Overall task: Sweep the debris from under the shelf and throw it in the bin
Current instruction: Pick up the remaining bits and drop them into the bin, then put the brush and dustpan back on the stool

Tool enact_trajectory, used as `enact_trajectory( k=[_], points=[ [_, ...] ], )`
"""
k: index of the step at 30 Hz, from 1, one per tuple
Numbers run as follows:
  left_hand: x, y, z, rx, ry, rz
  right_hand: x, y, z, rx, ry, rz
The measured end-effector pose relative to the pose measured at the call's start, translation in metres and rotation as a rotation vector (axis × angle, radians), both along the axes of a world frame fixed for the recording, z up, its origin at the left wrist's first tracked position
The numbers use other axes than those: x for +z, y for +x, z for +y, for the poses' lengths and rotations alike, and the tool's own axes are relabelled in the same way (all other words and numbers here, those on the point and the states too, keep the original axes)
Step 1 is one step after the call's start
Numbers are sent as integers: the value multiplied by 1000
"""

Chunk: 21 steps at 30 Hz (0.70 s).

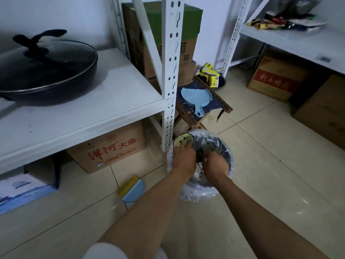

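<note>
A round dark bin (227,148) lined with a clear plastic bag stands on the floor by the shelf post. Both my hands reach into it. My left hand (183,158) pinches the lower edge of a yellow-and-black wrapper (182,140) at the bin's far left rim. My right hand (216,164) points down inside the bin with curled fingers; what it holds is hidden. White debris bits (198,171) show between my hands. A blue hand brush (133,189) with yellow bristles lies on the tiles left of the bin. A blue dustpan (196,98) rests on a folding stool behind it.
The white metal shelf (169,75) carries a black lidded pan (46,71), with cardboard boxes (110,148) beneath. The wooden folding stool (220,103) stands behind the bin. A second shelf (291,43) and more boxes (276,79) are at right. Tiled floor lies open to the right.
</note>
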<state>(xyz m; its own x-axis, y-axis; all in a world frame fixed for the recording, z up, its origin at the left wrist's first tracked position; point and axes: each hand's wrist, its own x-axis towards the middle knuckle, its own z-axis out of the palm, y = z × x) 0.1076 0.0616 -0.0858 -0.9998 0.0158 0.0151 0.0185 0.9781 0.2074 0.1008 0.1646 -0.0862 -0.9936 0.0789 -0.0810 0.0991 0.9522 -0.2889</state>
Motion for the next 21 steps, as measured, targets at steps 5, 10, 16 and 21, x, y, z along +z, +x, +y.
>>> enact_trajectory(
  k=[5,10,16,21],
  points=[
    [-5,1,0,-54,-20,-5,0,0,1,15,64,-29],
    [1,2,5,-41,110,17,1,-1,-1,70,115,21],
    [12,9,-4,-57,175,128,10,-3,-7,3,163,25],
    [11,15,-42,-15,285,257,16,-2,-30,97,116,129]
  ],
)
